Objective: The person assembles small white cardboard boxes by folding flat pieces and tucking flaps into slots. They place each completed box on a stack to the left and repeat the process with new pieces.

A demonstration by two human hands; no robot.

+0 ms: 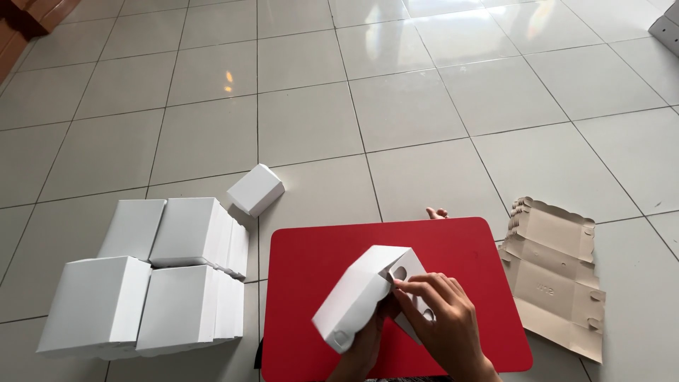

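Both hands are on a half-folded white box [364, 290] held tilted above the red mat [332, 247]; the right hand [442, 322] grips its flap end, fingers [417, 284] curled over the edge by the cut-out holes; the left hand [364, 346] sits underneath, mostly hidden, probably cupping the box's lower side; to the left, four finished white boxes [152, 283] stand packed together on the tiled floor [424, 106], a smaller white box [256, 189] lying tilted just beyond them; right of the mat, a stack of flat brown cardboard blanks [555, 272] lies unfolded; toes [436, 212] peek past the mat's far edge.
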